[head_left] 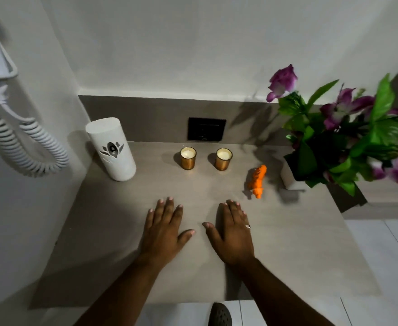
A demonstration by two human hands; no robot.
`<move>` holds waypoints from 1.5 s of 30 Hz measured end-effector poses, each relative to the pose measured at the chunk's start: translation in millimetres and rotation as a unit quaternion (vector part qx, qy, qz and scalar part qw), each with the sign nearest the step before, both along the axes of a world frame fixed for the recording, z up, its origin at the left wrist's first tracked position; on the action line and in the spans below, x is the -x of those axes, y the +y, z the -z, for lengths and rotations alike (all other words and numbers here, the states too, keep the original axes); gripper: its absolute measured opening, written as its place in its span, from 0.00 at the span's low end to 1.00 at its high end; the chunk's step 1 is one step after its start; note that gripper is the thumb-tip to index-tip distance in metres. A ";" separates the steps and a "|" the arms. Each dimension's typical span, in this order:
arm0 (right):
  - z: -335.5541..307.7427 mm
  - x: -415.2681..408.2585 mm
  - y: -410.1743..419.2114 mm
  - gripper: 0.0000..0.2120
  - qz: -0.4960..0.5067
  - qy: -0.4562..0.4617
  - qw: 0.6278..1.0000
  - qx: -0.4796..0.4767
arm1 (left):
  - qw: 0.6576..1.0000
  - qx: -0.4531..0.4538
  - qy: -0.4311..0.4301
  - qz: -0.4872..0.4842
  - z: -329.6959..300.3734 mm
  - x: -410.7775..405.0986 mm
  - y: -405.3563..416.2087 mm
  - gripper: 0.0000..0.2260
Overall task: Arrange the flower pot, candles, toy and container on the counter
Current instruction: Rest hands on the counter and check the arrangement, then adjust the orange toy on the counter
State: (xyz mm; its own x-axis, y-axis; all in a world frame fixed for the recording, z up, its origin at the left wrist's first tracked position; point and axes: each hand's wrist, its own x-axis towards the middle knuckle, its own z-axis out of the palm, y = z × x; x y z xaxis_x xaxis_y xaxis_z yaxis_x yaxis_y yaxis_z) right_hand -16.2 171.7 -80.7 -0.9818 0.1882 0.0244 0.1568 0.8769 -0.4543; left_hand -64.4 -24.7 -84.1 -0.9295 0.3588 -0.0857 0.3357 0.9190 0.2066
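Both my hands lie flat, palms down, on the grey counter (299, 255). My left hand (164, 229) and my right hand (231, 231) hold nothing, fingers spread. Beyond them two candles in gold glass cups stand side by side, the left candle (188, 158) and the right candle (223, 159). An orange toy tiger (256, 181) stands to the right of the candles. A white flower pot (288, 177) with purple flowers and green leaves (348, 135) sits at the right edge. A white cylindrical container (111, 149) with a dark flower emblem stands at the back left.
A black wall socket (206, 129) is set in the backsplash behind the candles. A white wall-mounted hair dryer with a coiled cord (26, 142) hangs on the left wall. The counter's front edge is near my forearms; a dark shoe (219, 315) shows on the tiled floor.
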 end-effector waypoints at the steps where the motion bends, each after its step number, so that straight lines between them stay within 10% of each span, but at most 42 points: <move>1: 2.5 -12.0 6.1 0.36 0.029 0.014 0.999 0.002 | 1.000 0.010 -0.005 0.009 1.4 -2.1 6.0 0.38; 14: -10.6 55.8 169.9 0.52 0.388 0.224 0.835 0.319 | 1.000 0.014 0.016 -0.014 7.4 -6.6 18.2 0.41; 35: -22.4 122.7 194.8 0.26 0.379 0.267 0.837 0.290 | 1.000 0.015 -0.004 -0.026 -2.2 -4.0 25.3 0.42; 45: -50.5 108.7 114.7 0.24 0.301 -0.034 0.933 0.193 | 0.999 0.009 -0.006 -0.031 -6.1 -6.7 25.2 0.42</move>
